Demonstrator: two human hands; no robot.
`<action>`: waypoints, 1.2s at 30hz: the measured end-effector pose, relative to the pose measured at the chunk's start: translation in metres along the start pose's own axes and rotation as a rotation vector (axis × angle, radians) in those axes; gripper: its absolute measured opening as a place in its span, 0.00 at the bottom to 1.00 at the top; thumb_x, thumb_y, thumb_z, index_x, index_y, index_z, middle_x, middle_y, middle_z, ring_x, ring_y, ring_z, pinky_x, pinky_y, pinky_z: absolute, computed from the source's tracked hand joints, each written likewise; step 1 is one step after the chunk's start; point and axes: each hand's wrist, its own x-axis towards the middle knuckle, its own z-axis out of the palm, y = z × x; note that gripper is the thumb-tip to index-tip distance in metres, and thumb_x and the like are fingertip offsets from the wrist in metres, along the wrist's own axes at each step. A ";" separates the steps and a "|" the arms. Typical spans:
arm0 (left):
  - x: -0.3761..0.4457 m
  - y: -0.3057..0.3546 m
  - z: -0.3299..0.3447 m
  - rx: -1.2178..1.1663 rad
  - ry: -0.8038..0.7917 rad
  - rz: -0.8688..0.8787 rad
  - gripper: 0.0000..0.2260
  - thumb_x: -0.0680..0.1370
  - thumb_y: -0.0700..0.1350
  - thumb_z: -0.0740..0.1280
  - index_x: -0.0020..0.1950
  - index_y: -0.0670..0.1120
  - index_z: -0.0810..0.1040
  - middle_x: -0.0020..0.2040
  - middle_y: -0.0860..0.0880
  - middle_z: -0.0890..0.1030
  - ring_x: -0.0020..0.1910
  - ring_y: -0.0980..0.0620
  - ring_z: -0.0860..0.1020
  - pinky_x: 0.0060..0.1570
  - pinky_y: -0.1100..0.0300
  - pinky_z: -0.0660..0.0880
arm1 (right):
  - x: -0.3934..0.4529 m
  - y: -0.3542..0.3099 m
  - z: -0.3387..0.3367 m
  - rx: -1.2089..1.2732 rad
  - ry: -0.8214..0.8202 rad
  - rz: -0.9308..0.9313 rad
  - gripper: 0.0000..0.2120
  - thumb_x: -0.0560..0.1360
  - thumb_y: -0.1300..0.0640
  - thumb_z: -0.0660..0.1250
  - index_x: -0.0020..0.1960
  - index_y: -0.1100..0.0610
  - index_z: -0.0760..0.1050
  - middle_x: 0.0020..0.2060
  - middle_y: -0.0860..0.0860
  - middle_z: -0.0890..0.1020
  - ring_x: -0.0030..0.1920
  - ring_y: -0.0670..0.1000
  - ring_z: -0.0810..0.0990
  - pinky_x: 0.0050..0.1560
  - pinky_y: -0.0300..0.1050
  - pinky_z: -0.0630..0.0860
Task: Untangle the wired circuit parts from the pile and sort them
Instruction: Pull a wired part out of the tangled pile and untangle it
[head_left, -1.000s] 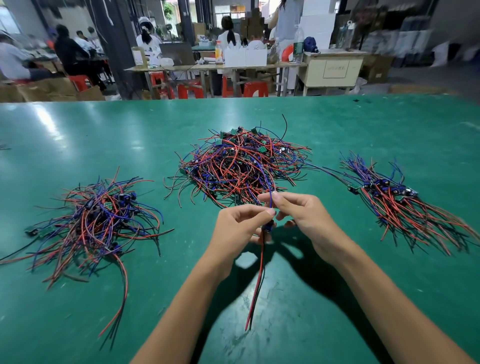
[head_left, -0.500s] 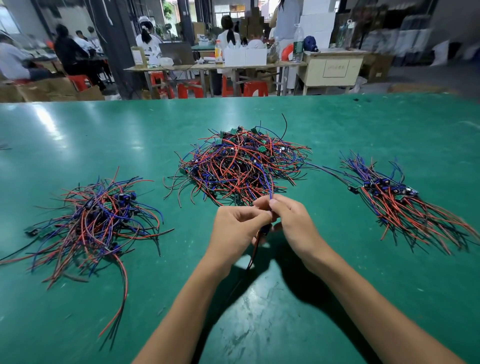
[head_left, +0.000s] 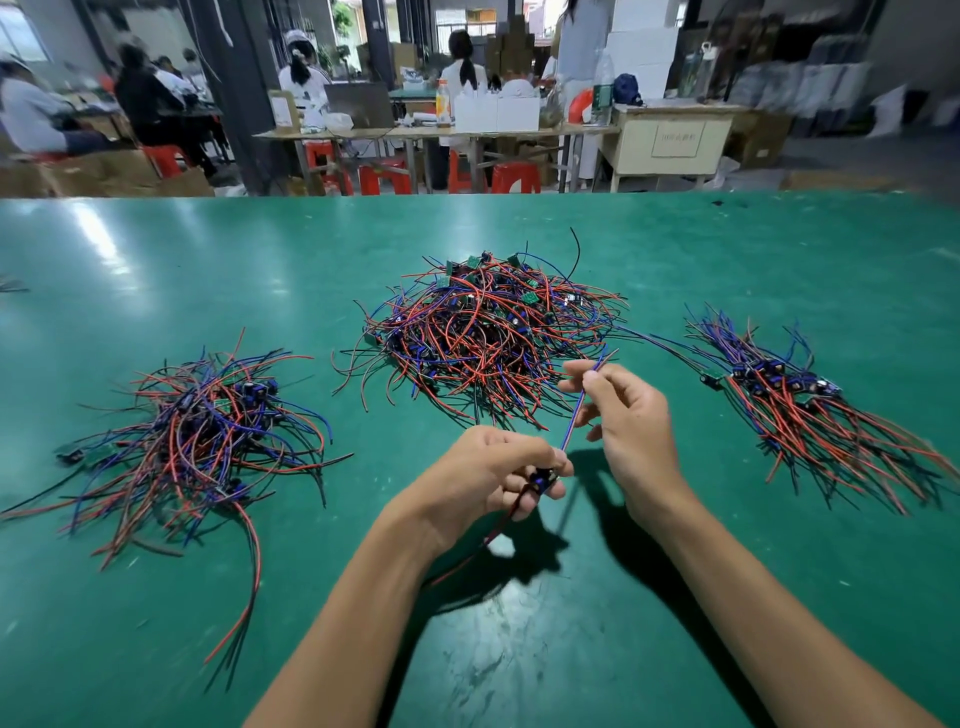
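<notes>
Between both hands' fingers (head_left: 589, 379) stretches one wired part (head_left: 540, 475).

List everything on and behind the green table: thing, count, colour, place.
Table: one, green, foreground.
Middle pile: one, red, blue, black wires with green boards, table centre.
Left pile: one, same colours, loose.
Right pile: one, wires lying roughly parallel.
Held wired part: one, dark, red and blue leads, between the hands.
Stools: several, red, behind.
Desk: one, cream, back right.
People: several, seated at benches behind.
Left hand: grips the part.
Right hand: pinches its blue lead.
</notes>
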 end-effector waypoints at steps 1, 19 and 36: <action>0.000 0.000 0.000 0.002 -0.008 -0.003 0.08 0.70 0.48 0.70 0.35 0.47 0.86 0.34 0.46 0.83 0.25 0.56 0.72 0.26 0.68 0.70 | -0.001 0.001 0.001 0.015 0.019 -0.001 0.12 0.82 0.60 0.61 0.47 0.52 0.82 0.45 0.46 0.87 0.30 0.43 0.75 0.30 0.35 0.70; 0.008 -0.010 -0.005 -0.024 0.078 0.035 0.06 0.77 0.47 0.72 0.46 0.46 0.87 0.39 0.45 0.84 0.25 0.55 0.74 0.28 0.67 0.72 | -0.002 -0.003 0.003 0.287 -0.111 0.242 0.14 0.84 0.48 0.60 0.63 0.54 0.78 0.44 0.54 0.88 0.29 0.47 0.78 0.32 0.38 0.75; 0.018 -0.020 -0.016 0.309 0.376 0.360 0.06 0.78 0.39 0.73 0.53 0.47 0.85 0.40 0.46 0.86 0.27 0.55 0.76 0.31 0.65 0.74 | 0.002 -0.013 -0.011 0.396 -0.034 0.298 0.12 0.85 0.48 0.56 0.52 0.55 0.71 0.48 0.53 0.88 0.40 0.55 0.88 0.36 0.42 0.82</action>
